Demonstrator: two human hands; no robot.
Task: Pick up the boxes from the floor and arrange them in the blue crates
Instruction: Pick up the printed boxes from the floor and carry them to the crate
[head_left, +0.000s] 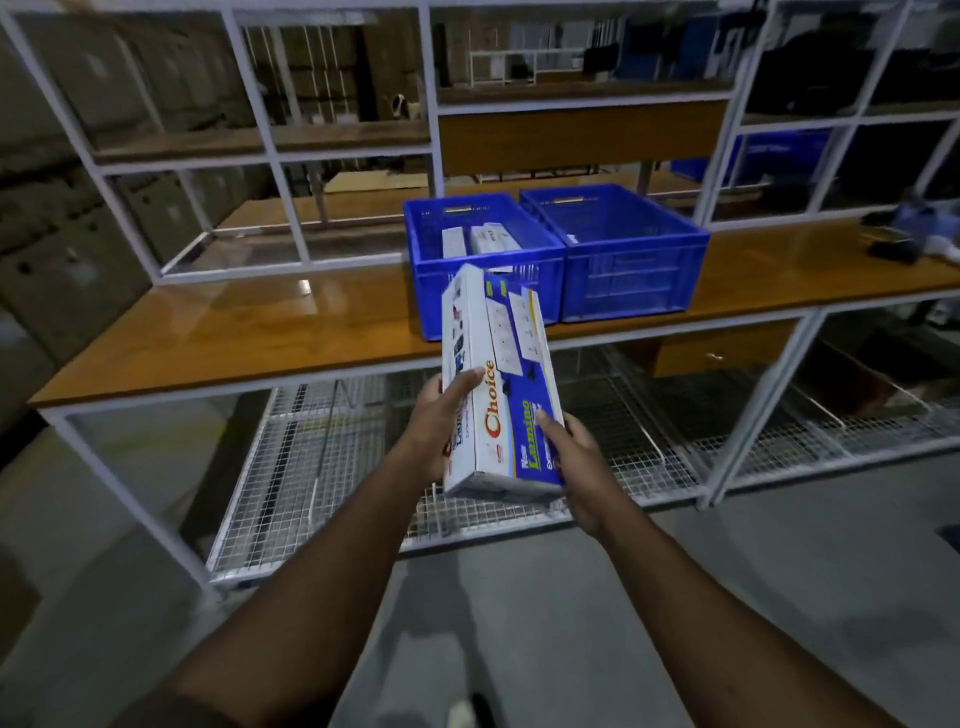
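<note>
A long white-and-blue box (501, 364) printed "Choice" is held in front of me, tilted with its far end pointing at the crates. My left hand (441, 421) grips its left side and my right hand (574, 457) grips its lower right corner. Two blue crates stand side by side on the wooden shelf (234, 332). The left crate (431, 244) holds a few white boxes (480, 240). The right crate (634, 270) shows only a small white patch at its inner left wall. The held box covers the left crate's front wall.
A white metal rack frame (291, 208) surrounds the shelf, with a wire-mesh lower shelf (322, 467) below. Dark items (898, 244) lie at the shelf's right end. Grey floor (519, 623) lies under my arms, with a shoe tip (462, 714) at the bottom edge.
</note>
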